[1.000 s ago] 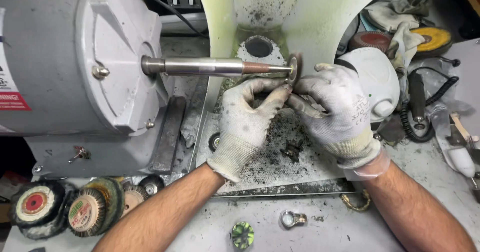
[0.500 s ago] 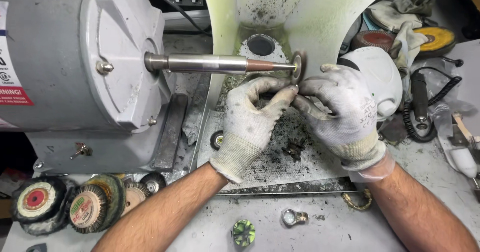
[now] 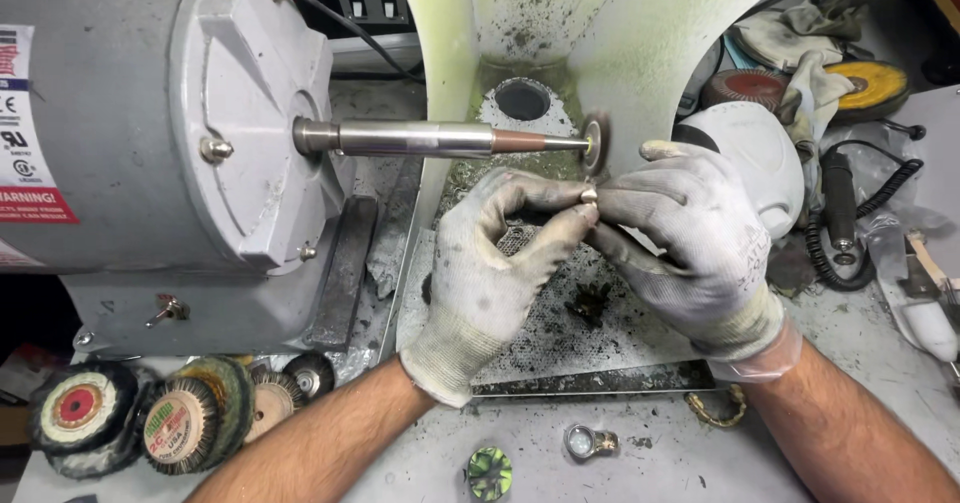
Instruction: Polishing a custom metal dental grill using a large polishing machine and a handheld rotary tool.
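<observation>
Both gloved hands dropped slightly from half a second back, small metal piece (image 3: pixel 589 193) now just clear of small buffing wheel (image 3: pixel 596 143) at its 6 o'clock. Left hand (image 3: pixel 495 273) and right hand (image 3: pixel 690 238) pinching piece together at fingertips. Mesh tray (image 3: pixel 540 338) beneath: dark grit, black clump. Loose brush wheels (image 3: pixel 140 418) at 8 o'clock.
</observation>
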